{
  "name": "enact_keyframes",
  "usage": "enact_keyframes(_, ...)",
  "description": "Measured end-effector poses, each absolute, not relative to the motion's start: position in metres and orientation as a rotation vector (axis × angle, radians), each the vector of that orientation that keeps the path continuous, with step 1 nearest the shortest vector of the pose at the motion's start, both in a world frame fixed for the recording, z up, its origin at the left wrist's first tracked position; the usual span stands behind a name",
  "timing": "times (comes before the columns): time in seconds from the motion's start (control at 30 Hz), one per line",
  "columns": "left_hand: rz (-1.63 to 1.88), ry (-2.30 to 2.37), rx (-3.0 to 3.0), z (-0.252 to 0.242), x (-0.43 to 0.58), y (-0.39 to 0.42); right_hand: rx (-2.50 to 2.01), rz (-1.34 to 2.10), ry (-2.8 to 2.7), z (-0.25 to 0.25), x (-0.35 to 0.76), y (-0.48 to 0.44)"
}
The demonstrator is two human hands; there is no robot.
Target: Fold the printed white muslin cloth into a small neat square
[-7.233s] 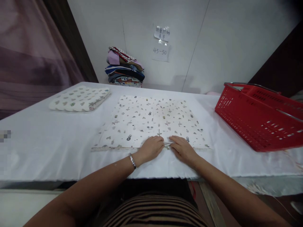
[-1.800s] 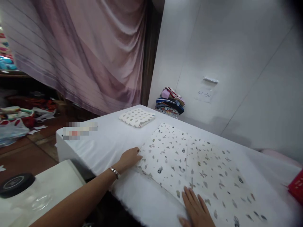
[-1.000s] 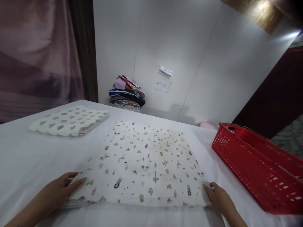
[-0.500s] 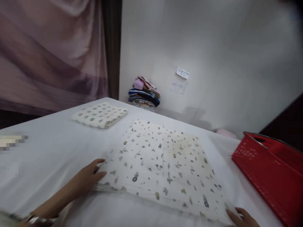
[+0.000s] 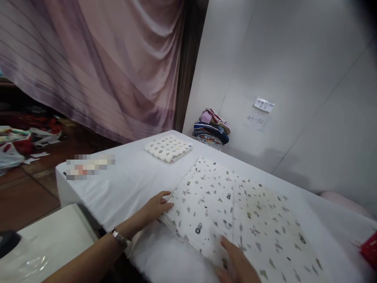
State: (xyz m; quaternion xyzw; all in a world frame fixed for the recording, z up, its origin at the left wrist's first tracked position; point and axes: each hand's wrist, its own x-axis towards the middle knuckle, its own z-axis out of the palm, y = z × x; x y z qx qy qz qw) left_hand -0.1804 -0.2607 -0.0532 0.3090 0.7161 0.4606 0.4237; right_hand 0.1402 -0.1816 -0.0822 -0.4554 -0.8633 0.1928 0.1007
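Note:
A white folded cloth (image 5: 206,208) with a small grey and olive leaf-and-flower print lies flat across the table in front of me. A crease runs down its middle. My left hand (image 5: 157,206) is at its left edge, thumb and fingers about the layered border. Over the near edge, left of the centre crease, is my right hand (image 5: 237,261), smeared by motion with one finger pointing forward on the print. Its other fingers are mostly hidden. Farther back sits a smaller folded cream cloth (image 5: 167,148) with a dotted leaf pattern.
The white-covered table (image 5: 126,188) carries a blurred-out item (image 5: 88,167) at its left corner. A red bin (image 5: 369,249) stands at the right edge. Folded fabrics (image 5: 211,127) are stacked by the wall. A white surface (image 5: 55,243) is at lower left, and a pink curtain (image 5: 132,70) hangs behind.
The view has swung left, so the table and cloths appear farther right. My right hand has left the cloth's near right corner and moved left along the near edge. My left hand stays at the left edge.

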Motion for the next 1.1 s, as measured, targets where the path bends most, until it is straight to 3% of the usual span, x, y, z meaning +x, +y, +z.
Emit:
enact_keyframes(0.1,1.232,1.662,0.706,-0.042,-0.172,-0.258,-0.806,0.614,-2.811,-0.067,0.051,-0.203)
enact_keyframes(0.23,1.323,1.534,0.646,-0.032,-0.166,-0.255,-0.756,0.431,-2.747,-0.051,-0.022,-0.204)
enact_keyframes(0.33,1.356,1.457,0.616,-0.025,-0.169,-0.253,-0.868,0.477,-2.729,-0.049,-0.041,-0.19)
enact_keyframes(0.5,1.24,1.442,0.705,-0.034,-0.196,-0.236,-0.807,0.895,-2.462,-0.033,-0.033,-0.163)
enact_keyframes(0.77,0.95,2.195,1.566,-0.083,-0.24,-0.128,-0.75,1.302,-2.122,0.037,-0.002,-0.137)
enact_keyframes(0.9,0.935,2.136,1.886,-0.093,-0.248,-0.078,-0.782,1.315,-2.109,0.074,0.016,-0.142)
enact_keyframes(1.1,0.994,2.067,1.996,-0.103,-0.258,-0.047,-1.146,1.023,-1.897,0.09,0.06,-0.138)
